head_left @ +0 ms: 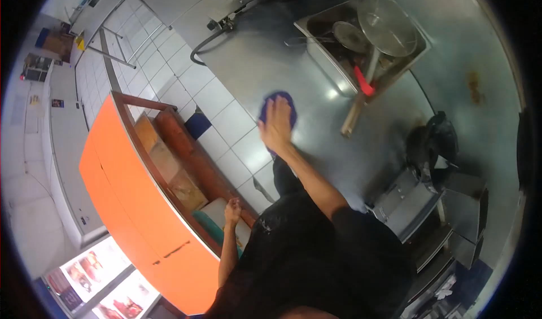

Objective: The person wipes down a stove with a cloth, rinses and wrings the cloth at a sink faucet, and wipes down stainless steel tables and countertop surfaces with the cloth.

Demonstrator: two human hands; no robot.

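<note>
My right hand (276, 126) presses on a purple cloth (288, 101), its fingers laid over it, near the left edge of a steel counter (322, 121). The cloth is bunched around and under the fingers. My left hand (232, 212) hangs low beside my body, fingers curled in, with nothing visible in it. It is nearest to the inner side of an orange counter (135, 206) and its shelf. To the right of the cloth, a wooden-handled tool (353, 116) rests across the front of a metal pan (333, 65).
The pan holds a wire strainer (389, 25), a smaller skimmer (349, 36) and a red-handled utensil (364, 82). A hose and gas valve (223, 24) sit at the counter's far end. Black pans (435, 144) stand at right. White floor tiles (212, 101) lie between the counters.
</note>
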